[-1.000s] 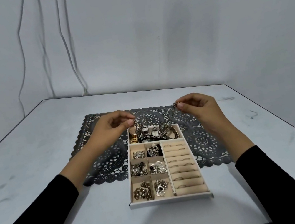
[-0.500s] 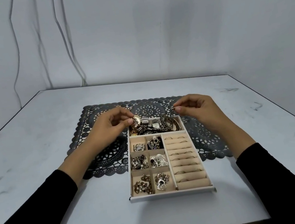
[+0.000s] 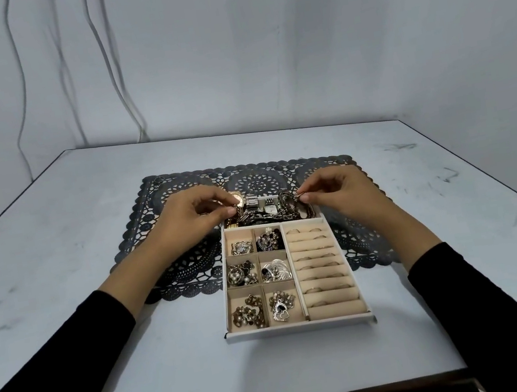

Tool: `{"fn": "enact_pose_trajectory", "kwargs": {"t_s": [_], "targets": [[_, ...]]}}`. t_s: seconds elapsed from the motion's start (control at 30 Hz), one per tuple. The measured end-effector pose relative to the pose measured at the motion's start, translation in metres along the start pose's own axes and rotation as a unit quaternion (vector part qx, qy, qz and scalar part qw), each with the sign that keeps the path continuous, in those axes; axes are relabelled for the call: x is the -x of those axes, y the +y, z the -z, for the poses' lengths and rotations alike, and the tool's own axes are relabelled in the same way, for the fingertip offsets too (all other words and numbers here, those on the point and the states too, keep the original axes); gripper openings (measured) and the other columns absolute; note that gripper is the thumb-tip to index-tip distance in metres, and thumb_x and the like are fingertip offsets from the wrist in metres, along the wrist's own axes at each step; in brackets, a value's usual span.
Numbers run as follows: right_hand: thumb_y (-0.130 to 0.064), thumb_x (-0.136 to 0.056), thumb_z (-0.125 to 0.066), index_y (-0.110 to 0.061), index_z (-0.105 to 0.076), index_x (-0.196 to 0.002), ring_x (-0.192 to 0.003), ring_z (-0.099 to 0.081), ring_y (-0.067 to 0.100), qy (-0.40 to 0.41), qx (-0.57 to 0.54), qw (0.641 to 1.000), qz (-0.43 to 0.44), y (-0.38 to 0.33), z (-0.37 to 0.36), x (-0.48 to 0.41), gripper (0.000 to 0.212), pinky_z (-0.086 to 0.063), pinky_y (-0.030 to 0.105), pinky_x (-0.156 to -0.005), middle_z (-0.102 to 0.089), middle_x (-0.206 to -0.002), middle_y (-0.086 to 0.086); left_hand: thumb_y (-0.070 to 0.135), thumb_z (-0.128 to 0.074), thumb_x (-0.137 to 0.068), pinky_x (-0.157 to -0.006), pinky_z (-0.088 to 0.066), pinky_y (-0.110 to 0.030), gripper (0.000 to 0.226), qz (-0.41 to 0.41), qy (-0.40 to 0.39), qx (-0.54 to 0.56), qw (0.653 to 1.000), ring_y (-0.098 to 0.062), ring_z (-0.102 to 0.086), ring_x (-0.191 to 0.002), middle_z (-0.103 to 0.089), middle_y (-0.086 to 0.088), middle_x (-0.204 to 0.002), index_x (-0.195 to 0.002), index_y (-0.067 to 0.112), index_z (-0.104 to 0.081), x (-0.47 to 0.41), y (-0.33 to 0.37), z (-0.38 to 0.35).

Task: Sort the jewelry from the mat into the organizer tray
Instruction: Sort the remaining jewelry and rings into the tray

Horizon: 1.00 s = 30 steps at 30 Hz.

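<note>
A white organizer tray (image 3: 299, 326) lies at the table's middle, its far end over a black lace mat (image 3: 194, 268). Its six small left compartments hold earrings and pendants (image 3: 280, 305); the right side holds rings in cream rolls (image 3: 322, 265). The far long compartment is full of watches and bracelets (image 3: 261, 210). My left hand (image 3: 190, 217) pinches one end of a metal chain bracelet (image 3: 288, 201) at that compartment's left end. My right hand (image 3: 335, 191) pinches its other end at the right. The bracelet's middle lies low among the pile.
A small ring (image 3: 159, 178) lies on the mat's far left corner. The pale table (image 3: 56, 264) ends at a dark front edge. Cables (image 3: 112, 66) hang down the wall behind.
Both hands have lowered the bracelet from above the tray down into the far compartment. The camera has tilted a little.
</note>
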State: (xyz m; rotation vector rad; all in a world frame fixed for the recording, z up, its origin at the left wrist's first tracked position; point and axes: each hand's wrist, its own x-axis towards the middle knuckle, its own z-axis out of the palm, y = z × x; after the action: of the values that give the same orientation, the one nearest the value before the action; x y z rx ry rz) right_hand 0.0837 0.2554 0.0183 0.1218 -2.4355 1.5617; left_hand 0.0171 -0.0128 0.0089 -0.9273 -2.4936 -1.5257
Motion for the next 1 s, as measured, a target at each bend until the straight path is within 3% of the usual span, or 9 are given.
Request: {"fn": "enact_pose_trajectory", "kwargs": {"t_s": [0.17,0.37,0.6,0.77,1.0], "targets": [[-0.009,-0.076,-0.077,-0.015,-0.077,-0.089,-0.080,-0.069,0.011,-0.002,0.029,1.000,-0.011,-0.001,0.004,0.003,0.014,-0.051,0.016,-0.072,-0.074,-0.082,-0.001,0.009,-0.075,-0.082,-0.087,-0.057,-0.028,0.017,-0.024,-0.016,-0.041,0.999,-0.007,-0.071,-0.087,-0.074,0.010,-0.094,-0.097,0.017,-0.075,0.001,-0.001,0.003],[-0.012,-0.078,-0.076,-0.022,-0.077,-0.093,-0.076,-0.065,-0.001,-0.004,0.042,0.999,-0.020,-0.005,0.003,0.004,0.017,-0.046,0.007,-0.067,-0.074,-0.080,-0.010,0.012,-0.075,-0.084,-0.085,-0.057,-0.029,0.014,-0.031,-0.017,-0.048,0.998,-0.005,-0.071,-0.084,-0.074,0.011,-0.090,-0.097,0.017,-0.075,0.000,-0.004,0.001],[-0.007,-0.077,-0.077,-0.017,-0.077,-0.088,-0.081,-0.068,0.010,0.003,0.007,0.999,-0.039,-0.005,-0.009,0.007,0.015,-0.053,0.019,-0.075,-0.075,-0.082,-0.001,0.015,-0.074,-0.084,-0.085,-0.056,-0.025,0.013,-0.022,-0.009,-0.044,0.999,-0.002,-0.069,-0.081,-0.074,0.010,-0.089,-0.096,0.018,-0.077,0.001,-0.004,-0.002],[-0.009,-0.076,-0.078,-0.016,-0.078,-0.089,-0.077,-0.068,0.005,0.011,0.029,0.999,-0.035,-0.006,-0.010,0.008,0.015,-0.050,0.015,-0.070,-0.075,-0.080,-0.004,0.018,-0.076,-0.083,-0.087,-0.055,-0.025,0.013,-0.037,-0.016,-0.064,0.997,-0.003,-0.069,-0.087,-0.074,0.013,-0.092,-0.094,0.025,-0.077,0.001,-0.006,-0.003],[-0.016,-0.078,-0.077,-0.023,-0.078,-0.090,-0.081,-0.070,0.023,-0.008,0.080,0.996,-0.033,-0.007,-0.011,0.006,0.014,-0.059,0.029,-0.073,-0.075,-0.081,-0.002,0.022,-0.074,-0.084,-0.089,-0.054,-0.027,0.014,-0.042,-0.024,-0.067,0.997,-0.002,-0.068,-0.090,-0.073,0.014,-0.094,-0.096,0.030,-0.075,0.001,-0.007,-0.002]]}}
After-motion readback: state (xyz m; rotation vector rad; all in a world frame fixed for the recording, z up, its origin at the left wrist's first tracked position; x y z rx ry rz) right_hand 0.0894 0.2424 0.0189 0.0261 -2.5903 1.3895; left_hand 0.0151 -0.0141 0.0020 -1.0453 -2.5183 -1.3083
